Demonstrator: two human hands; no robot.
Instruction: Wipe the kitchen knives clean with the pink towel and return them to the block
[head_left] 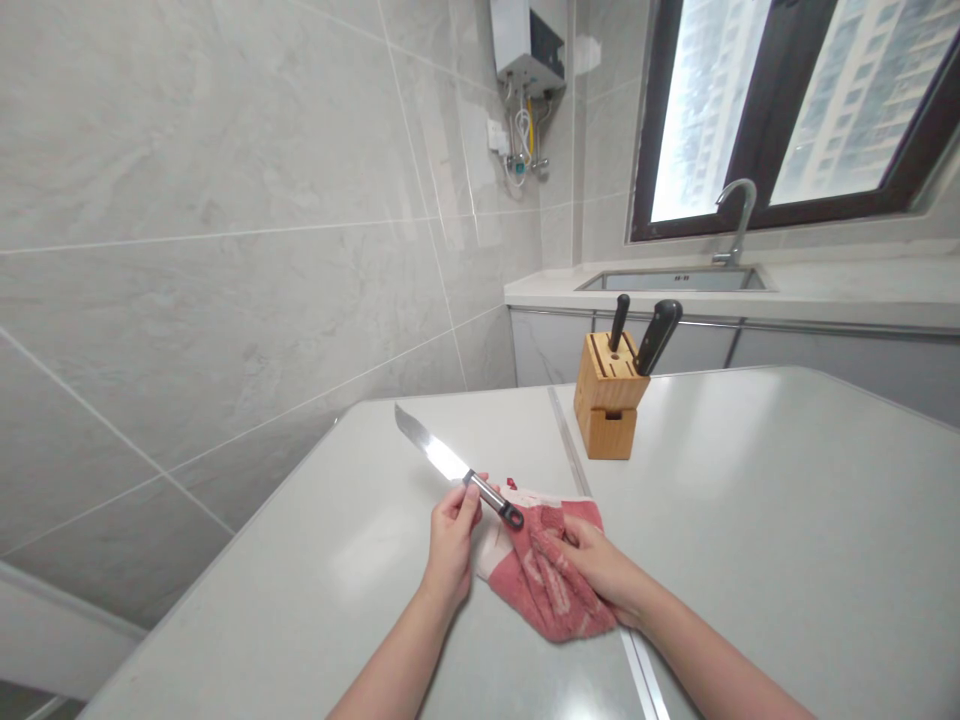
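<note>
The left hand (451, 532) pinches a long, shiny steel knife with a curved, pointed blade (441, 453) between thumb and fingers, near where the blade meets its silver-and-black handle; the handle's black looped end lies over a crumpled red-and-white, fuzzy-looking cloth (559, 600). The right hand (604, 568) grips the bunched folds of that cloth, fingers partly hidden in it. Both are above a smooth, glossy white tabletop (352, 590). Beyond the cloth stands a blocky, grained light-wood knife block (611, 432), two smooth black handles (658, 338) jutting from its slotted top.
</note>
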